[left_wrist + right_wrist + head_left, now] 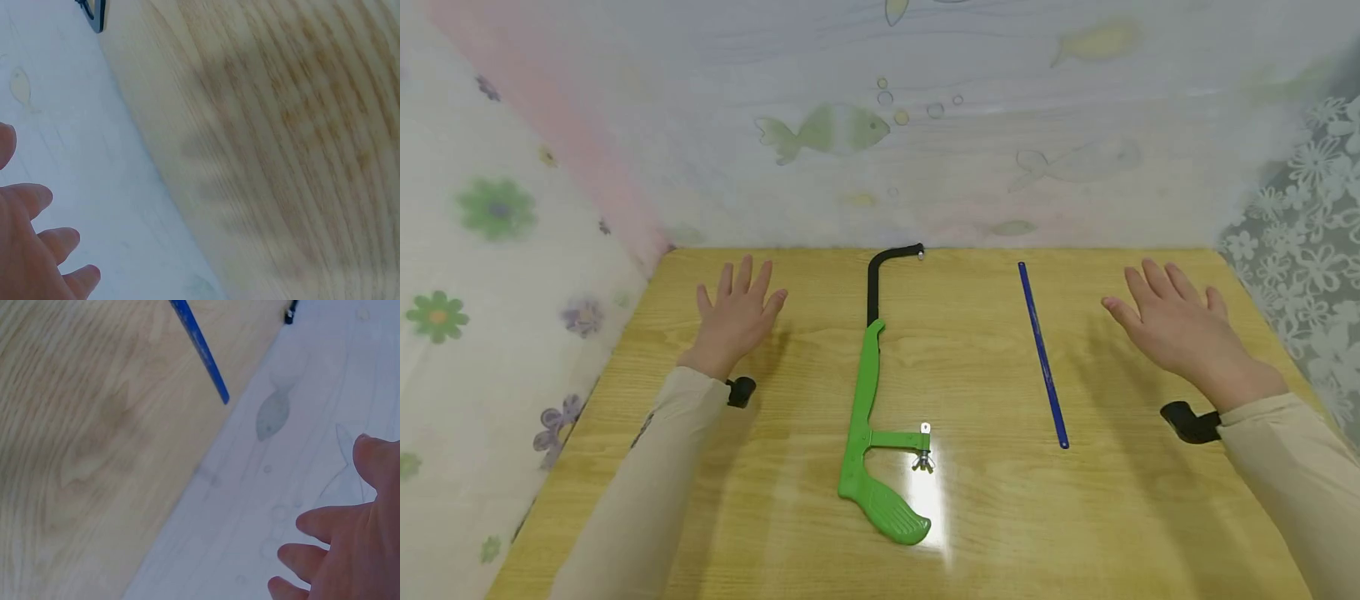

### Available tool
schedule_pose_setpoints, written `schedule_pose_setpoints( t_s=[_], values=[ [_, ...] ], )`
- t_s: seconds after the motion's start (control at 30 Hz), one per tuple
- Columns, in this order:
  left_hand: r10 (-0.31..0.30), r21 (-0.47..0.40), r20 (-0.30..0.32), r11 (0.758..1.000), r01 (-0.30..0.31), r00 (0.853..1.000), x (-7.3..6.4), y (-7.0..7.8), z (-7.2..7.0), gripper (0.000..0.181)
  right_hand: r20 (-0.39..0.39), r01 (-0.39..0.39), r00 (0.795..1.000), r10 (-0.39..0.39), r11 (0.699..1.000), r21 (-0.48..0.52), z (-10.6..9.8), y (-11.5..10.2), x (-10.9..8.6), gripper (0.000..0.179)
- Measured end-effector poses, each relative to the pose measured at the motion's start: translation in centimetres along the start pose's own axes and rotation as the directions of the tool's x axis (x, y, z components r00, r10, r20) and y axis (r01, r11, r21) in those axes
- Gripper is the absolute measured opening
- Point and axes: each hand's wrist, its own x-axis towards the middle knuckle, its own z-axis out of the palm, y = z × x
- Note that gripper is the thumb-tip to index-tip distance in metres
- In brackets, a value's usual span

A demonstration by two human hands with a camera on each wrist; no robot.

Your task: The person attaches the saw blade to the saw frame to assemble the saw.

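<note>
A hacksaw frame (pixel 863 383) with a green handle and a black bent front arm lies in the middle of the table. On its lower bracket sits a wing nut (pixel 923 460). To its right lies a separate blue hacksaw blade (pixel 1042 354), whose far end also shows in the right wrist view. My left hand (pixel 735 317) hovers left of the frame, fingers spread, holding nothing. Right of the blade, my right hand (pixel 1180 329) is likewise held over the table with fingers spread and touches nothing. Both hands cast shadows on the wood.
The wooden table (pixel 977 517) ends at a back wall (pixel 955 183) covered in a fish-patterned sheet. A flowered sheet (pixel 497 275) hangs at the left and a lace-like floral cloth (pixel 1322 250) at the right. A black wrist mount (pixel 1191 422) juts from the right sleeve.
</note>
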Motion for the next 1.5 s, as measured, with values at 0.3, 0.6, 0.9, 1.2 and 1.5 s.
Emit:
schedule_pose_setpoints(
  t_s=[0.3, 0.6, 0.9, 1.2, 1.5],
  values=[
    [-0.008, 0.036, 0.005, 0.999, 0.008, 1.0, 0.2, 0.3, 0.1, 0.067, -0.006, -0.013, 1.0, 0.013, 1.0, -0.007, 0.0, 0.2, 0.3, 0.08],
    [-0.002, 0.031, -0.02, 1.0, 0.003, 1.0, 0.5, 0.6, 0.7, 0.066, -0.023, -0.024, 0.999, 0.024, 1.0, -0.007, -0.1, 0.1, 0.3, 0.079],
    [-0.009, -0.12, -0.186, 0.993, -0.014, 0.982, -0.4, 2.0, 2.3, 0.059, -0.284, -0.062, 0.957, 0.064, 0.998, 0.016, 0.9, 0.7, 0.1, 0.052],
    [-0.039, -0.47, -0.247, 0.879, -0.084, 0.968, -2.5, 4.8, 4.9, 0.035, -0.32, -0.081, 0.937, 0.141, 0.978, 0.194, 3.8, 1.2, -0.6, 0.041],
    [0.022, -0.628, -0.104, 0.774, -0.083, 0.994, -4.2, 6.7, 6.4, 0.031, -0.278, -0.121, 0.929, 0.244, 0.911, 0.395, 7.2, -0.1, -0.5, 0.046]
  ],
)
